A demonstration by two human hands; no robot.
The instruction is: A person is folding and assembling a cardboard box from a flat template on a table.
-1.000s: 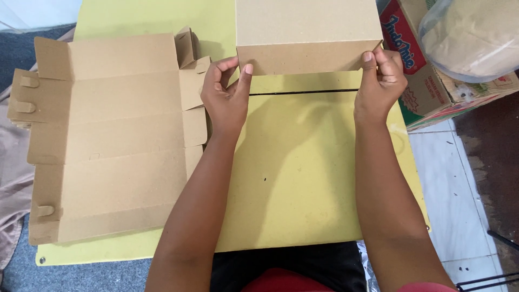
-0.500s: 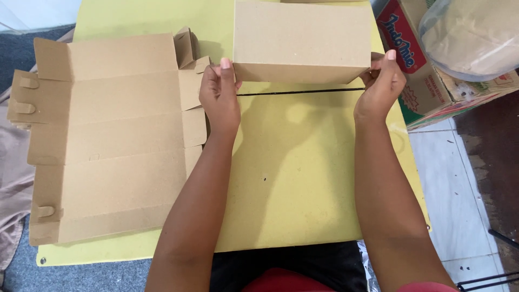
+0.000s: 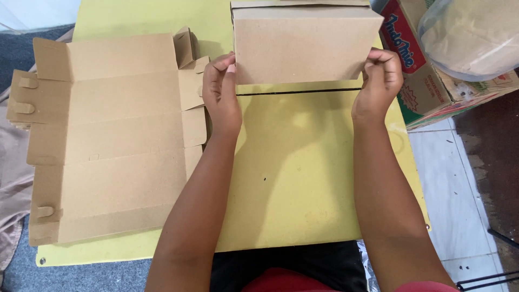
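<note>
Gripping brown cardboard box (image 3: 303,43), left hand (image 3: 221,89) and right hand (image 3: 378,78).

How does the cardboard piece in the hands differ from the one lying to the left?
The folded box stands as a closed-looking block, gripped by the left hand and right hand; the flat blank lies unfolded and untouched, tabs and creases showing. Both are plain brown cardboard on the yellow table.

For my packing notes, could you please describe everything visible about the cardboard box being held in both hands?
The cardboard box is plain brown, seemingly corrugated board, folded into a closed rectangular shape with clean edges. It rests on the far side of the yellow table, its broad face towards the camera and its top edge cut off by the frame. The left hand pinches its lower left corner; the right hand pinches the lower right.
</note>
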